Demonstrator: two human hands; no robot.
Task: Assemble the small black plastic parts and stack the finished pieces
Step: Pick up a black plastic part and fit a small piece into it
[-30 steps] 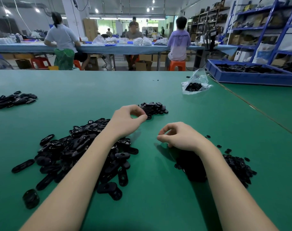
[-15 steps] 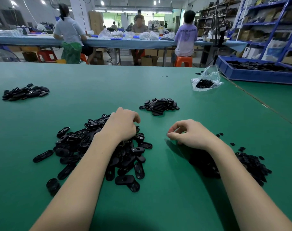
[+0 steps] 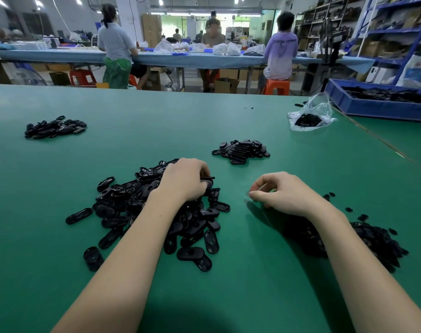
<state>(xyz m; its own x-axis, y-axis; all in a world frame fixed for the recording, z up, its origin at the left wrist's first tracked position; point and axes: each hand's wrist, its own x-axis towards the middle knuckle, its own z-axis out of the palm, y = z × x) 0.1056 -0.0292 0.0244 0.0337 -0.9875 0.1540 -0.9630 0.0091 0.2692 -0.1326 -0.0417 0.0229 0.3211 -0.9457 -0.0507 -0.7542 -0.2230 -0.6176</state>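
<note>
- Head view: left hand (image 3: 184,180) sits on top of the big pile of black oval parts (image 3: 142,207) at centre-left, fingers curled down round one part (image 3: 208,181) at the pile's 1 o'clock edge.
- Right hand (image 3: 280,194) rests on the green table (image 3: 252,272), thumb & forefinger pinched together; can't tell if anything's between them.
- Small-bits pile (image 3: 373,239) at 4 o'clock of right hand, partly under the forearm.
- Finished stack (image 3: 242,150) at 12 o'clock, apart from both hands.
- Another pile (image 3: 54,128) far at 10 o'clock; plastic bag (image 3: 310,116) & blue tray (image 3: 382,102) at 2 o'clock.
</note>
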